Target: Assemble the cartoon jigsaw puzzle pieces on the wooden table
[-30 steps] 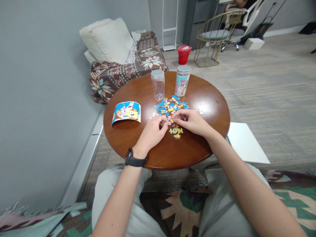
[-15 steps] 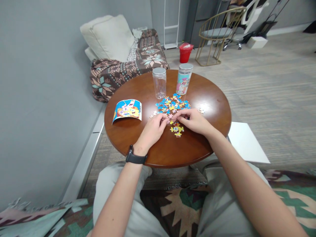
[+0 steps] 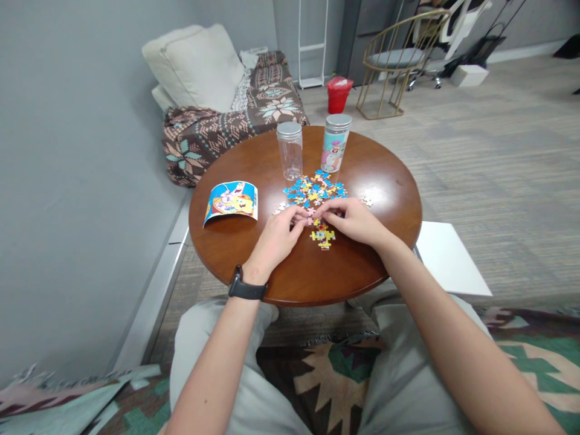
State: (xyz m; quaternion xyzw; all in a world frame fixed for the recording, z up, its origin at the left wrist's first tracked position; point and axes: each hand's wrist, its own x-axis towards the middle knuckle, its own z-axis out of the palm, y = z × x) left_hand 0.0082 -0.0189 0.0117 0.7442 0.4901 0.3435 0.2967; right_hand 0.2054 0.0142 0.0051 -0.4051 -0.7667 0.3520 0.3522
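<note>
My left hand (image 3: pixel 278 235), with a black watch at its wrist, rests over the table, fingers bent and closed by a pink puzzle piece (image 3: pixel 310 222). From the other side, my right hand (image 3: pixel 352 221) has its fingers curled in, the tips at the same small pieces; what exactly each hand pinches is partly hidden. Just below the fingertips lies a joined cluster of yellow puzzle pieces (image 3: pixel 323 237). Beyond the hands spreads a pile of loose blue, yellow and pink puzzle pieces (image 3: pixel 316 189).
On the round brown table (image 3: pixel 235 266) stand a clear jar (image 3: pixel 290 152) and a printed jar (image 3: pixel 335 145), both with silver lids. A curved picture sheet (image 3: pixel 232 200) lies at left. Pale pieces (image 3: pixel 367 201) lie right of the pile.
The view has shifted slightly. Both hands stay close together at the pieces, and the fingertips have moved only a little.
</note>
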